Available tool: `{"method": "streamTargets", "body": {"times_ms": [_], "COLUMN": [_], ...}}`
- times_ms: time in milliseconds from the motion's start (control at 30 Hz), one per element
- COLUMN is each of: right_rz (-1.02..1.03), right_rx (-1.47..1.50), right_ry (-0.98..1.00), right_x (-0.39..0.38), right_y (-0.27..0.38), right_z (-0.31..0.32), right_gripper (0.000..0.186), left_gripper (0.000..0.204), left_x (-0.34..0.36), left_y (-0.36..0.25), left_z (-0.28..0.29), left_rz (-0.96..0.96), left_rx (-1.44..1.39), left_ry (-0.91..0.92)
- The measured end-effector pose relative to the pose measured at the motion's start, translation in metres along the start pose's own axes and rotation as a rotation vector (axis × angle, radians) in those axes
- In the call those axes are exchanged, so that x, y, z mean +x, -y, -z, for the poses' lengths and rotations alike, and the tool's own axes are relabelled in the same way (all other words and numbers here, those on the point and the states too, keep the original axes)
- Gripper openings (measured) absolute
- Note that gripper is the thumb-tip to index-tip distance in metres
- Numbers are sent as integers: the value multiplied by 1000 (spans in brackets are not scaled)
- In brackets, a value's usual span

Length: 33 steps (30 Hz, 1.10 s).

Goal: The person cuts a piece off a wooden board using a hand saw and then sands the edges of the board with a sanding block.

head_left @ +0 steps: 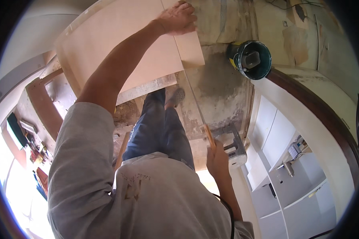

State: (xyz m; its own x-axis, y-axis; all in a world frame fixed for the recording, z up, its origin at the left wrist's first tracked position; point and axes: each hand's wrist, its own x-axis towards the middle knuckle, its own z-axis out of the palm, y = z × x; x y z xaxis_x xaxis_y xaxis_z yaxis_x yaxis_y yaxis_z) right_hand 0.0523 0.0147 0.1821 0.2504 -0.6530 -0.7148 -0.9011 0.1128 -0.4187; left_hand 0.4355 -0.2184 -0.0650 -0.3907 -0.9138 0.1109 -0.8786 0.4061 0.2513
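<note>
A large pale pinkish panel (pixel 143 47) lies raised in front of me. A straight line runs along it, with a narrower strip (pixel 190 47) on the right of that line. My left hand (pixel 178 19) is closed over the strip's far part, fingers bent at its right edge; the fingertips are partly hidden. My right hand (pixel 218 161) is wrapped round the orange-brown handle of a handsaw (pixel 195 97), low at the right. The long thin blade points away from me, its far end at the near end of the line in the panel.
A dark green bucket (pixel 263 71) with a clear container inside stands at the right, by a dark-edged ledge (pixel 315 107). White shelving (pixel 295 187) fills the lower right. Beside the saw sits a grey box-like object (pixel 235 145). Assorted tools (pixel 36 151) lie at the left.
</note>
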Motion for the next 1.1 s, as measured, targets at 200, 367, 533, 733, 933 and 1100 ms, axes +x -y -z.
{"method": "streamTargets", "body": {"times_ms": [200, 367, 533, 733, 933, 1100], "right_rz": [116, 394, 482, -16, 314, 292], "right_rx": [45, -51, 20, 16, 37, -49], "right_ry": [-73, -312, -337, 4, -255, -282], "right_x": [70, 215, 150, -14, 133, 212], "right_y": [6, 84, 65, -12, 42, 85], "right_z": [-30, -74, -47, 0, -49, -76], "right_gripper": [33, 23, 29, 34, 23, 23], "left_gripper": [40, 39, 40, 43, 43, 40], "left_x": [-1, 1, 2, 1, 1, 2], "left_y": [1, 1, -2, -3, -1, -3], "left_z": [-5, 0, 6, 7, 1, 3], "left_rz": [-44, -35, 3, -10, -5, -33], "left_rx": [33, 31, 28, 3, -17, -29], "left_ry": [-49, 2, 53, 58, 72, 33]}}
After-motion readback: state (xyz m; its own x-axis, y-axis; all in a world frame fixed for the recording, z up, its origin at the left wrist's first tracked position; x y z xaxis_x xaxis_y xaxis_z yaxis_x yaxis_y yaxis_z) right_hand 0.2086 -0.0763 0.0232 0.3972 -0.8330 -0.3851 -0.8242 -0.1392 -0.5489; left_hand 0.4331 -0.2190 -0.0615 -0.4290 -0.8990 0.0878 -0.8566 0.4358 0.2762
